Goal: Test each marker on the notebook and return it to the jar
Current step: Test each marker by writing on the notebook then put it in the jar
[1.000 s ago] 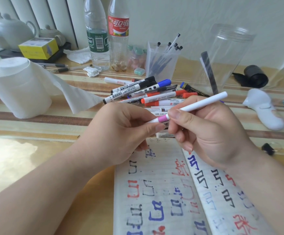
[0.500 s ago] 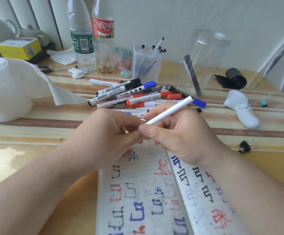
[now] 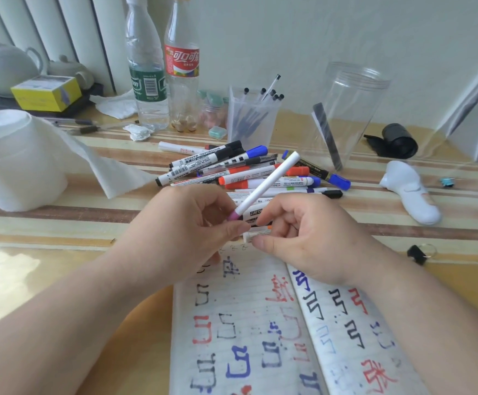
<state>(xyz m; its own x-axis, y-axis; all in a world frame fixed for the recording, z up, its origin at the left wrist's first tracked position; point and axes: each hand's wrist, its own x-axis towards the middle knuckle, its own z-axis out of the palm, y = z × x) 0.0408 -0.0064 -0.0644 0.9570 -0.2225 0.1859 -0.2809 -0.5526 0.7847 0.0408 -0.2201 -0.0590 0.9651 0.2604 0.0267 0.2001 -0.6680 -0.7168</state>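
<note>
Table (image 3: 46,232): pale glossy wood with brown stripes; glare at the near left.
Room: plain pale wall (image 3: 317,29) behind; white upright slats (image 3: 61,24) at the rear left.
Jar (image 3: 354,109): clear, lidless, upright at the rear right; one dark flat stick (image 3: 327,135) leans inside.
Pen cup (image 3: 252,124): clear, left of the jar, holding thin capped pens.
Red-label bottle (image 3: 182,69): small brown lumps at its bottom.
Marker pile (image 3: 232,172): loose on the table, in front of the pen cup.
Notebook (image 3: 232,337): open at the near edge, pages covered in black, red and blue marks.
White marker (image 3: 266,185): tilted in the air over the near edge of the pile, pink end low.
Left hand (image 3: 180,235): grip pinches the pink end.
Right hand (image 3: 317,243): fingers loosely curled just beside the marker, no hold showing.
</note>
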